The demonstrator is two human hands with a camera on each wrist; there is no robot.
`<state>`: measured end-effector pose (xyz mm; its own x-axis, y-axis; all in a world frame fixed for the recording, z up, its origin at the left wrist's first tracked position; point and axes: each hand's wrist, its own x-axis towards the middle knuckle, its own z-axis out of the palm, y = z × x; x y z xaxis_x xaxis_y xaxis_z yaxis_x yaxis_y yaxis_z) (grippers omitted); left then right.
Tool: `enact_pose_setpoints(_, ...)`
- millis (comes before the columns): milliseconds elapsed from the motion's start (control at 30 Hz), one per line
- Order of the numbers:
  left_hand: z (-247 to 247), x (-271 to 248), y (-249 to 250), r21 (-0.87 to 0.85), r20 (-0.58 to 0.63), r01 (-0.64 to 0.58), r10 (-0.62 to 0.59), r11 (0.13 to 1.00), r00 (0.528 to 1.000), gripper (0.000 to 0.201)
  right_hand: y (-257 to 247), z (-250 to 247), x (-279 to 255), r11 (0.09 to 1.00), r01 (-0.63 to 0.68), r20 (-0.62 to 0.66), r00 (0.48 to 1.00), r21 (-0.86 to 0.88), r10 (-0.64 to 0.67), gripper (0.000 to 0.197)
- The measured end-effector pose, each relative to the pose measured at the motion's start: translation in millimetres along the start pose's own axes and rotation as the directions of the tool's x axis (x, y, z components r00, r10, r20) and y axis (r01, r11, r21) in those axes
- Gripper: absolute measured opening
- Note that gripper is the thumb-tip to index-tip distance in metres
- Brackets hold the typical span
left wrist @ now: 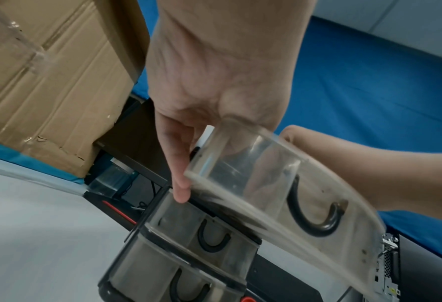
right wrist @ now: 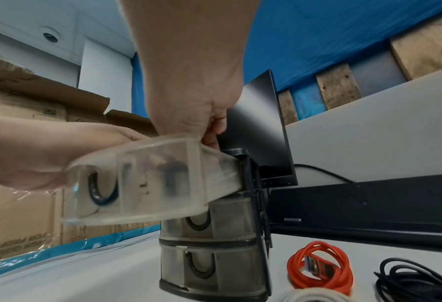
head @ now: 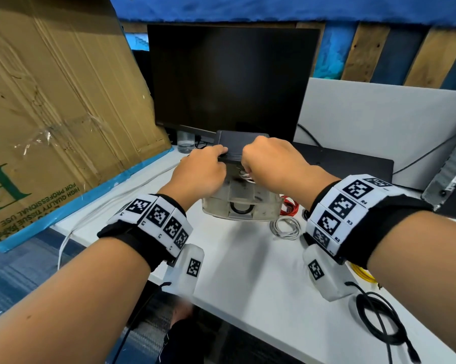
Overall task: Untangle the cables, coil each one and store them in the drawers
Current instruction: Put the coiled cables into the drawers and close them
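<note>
A small drawer unit (right wrist: 212, 255) with a dark frame and translucent drawers stands on the white desk (head: 261, 271), in front of a dark monitor (head: 229, 80). Its top drawer (right wrist: 137, 183) is pulled well out toward the near side and tilts slightly — the two lower drawers sit closed in the frame, each with a black U-shaped handle. Left hand (head: 200, 172): fingers reach over the dark top of the unit, and in the left wrist view one straight finger lies along the left wall of the pulled-out drawer; hand reads as relaxed and pressing, not clenched. Right hand (head: 268, 161): fingers curled down over the far part of the open drawer, where a bit of white cable (head: 245, 176) shows beneath them; whether the fingers actually pinch that cable I cannot tell. Remaining cables lie on the desk to the right of the unit: a coiled red cable (right wrist: 320, 267) just beside it, a coiled white cable (head: 286, 227) nearer, a black cable (head: 381, 321) loosely looped at the near right, and a yellow cable (head: 363, 274) partly hidden behind the right wrist. A large cardboard box (head: 51, 114) leans at the left — a clear cup (head: 186, 143) stands by the monitor base.
</note>
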<state>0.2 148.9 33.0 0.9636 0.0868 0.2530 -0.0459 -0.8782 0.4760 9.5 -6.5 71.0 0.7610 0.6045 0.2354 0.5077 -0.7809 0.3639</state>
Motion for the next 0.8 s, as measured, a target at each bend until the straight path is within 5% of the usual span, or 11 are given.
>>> enact_pose_setpoints(333,3.1,-0.3,0.4,0.002,-0.011,0.011,-0.01,1.0,1.0,0.052,-0.7,-1.2,-1.7,0.998,-0.005,0.027,1.0,-0.07,0.007,0.024)
enact_pose_setpoints(467,3.1,0.0,0.0,-0.012,-0.018,0.01,-0.011,1.0,1.0,0.052,5.3,1.4,-0.3,0.984,-0.066,-0.018,0.997,0.168,0.07,0.016)
enact_pose_setpoints(667,3.9,1.5,-2.1,-0.041,-0.033,-0.002,0.0,0.999,0.999,0.05,39.3,9.1,5.0,0.81,-0.208,-0.128,0.936,0.549,0.327,0.03)
enact_pose_setpoints(800,6.9,3.2,-3.4,-0.051,-0.037,0.009,-0.011,0.999,0.999,0.05,70.4,30.3,8.2,0.777,-0.396,0.085,0.908,0.489,0.41,0.021)
